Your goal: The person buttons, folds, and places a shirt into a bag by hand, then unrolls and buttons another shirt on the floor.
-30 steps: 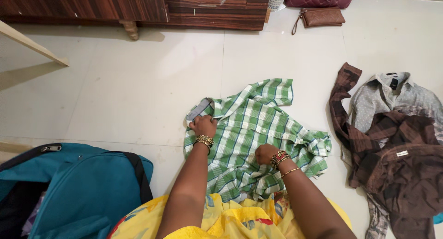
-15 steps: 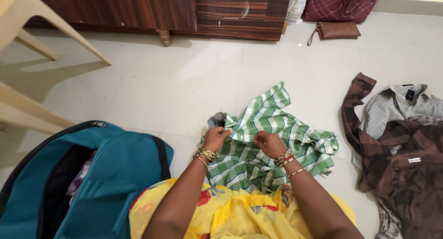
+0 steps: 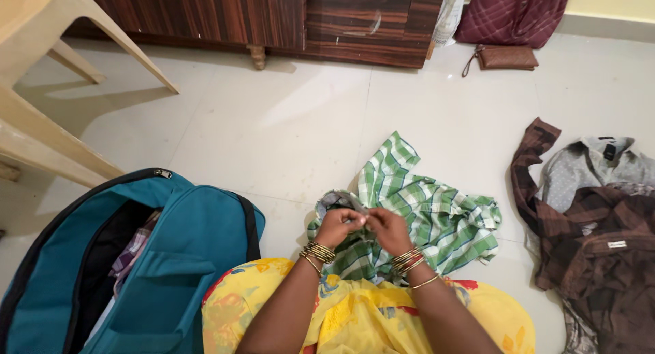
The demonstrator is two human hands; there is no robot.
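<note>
A green-and-white checked shirt (image 3: 416, 210) is seen bunched on the pale tiled floor (image 3: 273, 122), just below the centre of the frame, directly in front of the yellow patterned garment (image 3: 355, 320) worn over the person's lap. Both hands are brought together at the shirt's near left edge, where a grey-lined part, probably the collar, is gathered. The left hand (image 3: 339, 225) is clenched on a fold of the checked cloth, and the right hand (image 3: 389, 230) is pinched on the same fold right beside it, so that the fingertips of the two hands are almost touching. Gold bangles are worn on both wrists.

The step in hand is judged to be the gathering or folding of the shirt at its collar end; the rest of the cloth is still crumpled and spread toward the right, with one part standing up toward the middle of the frame. For the next move, a firm hold on the pinched fold would be called for, and the loose sleeves and hem would have to be drawn in and smoothed.

An open teal backpack (image 3: 136, 272) is lying at the lower left, just beside the knee. A heap of brown and grey clothes (image 3: 593, 231) is lying at the right edge, apart from the shirt. A brown wallet (image 3: 505, 57) is seen at the upper right.
</note>
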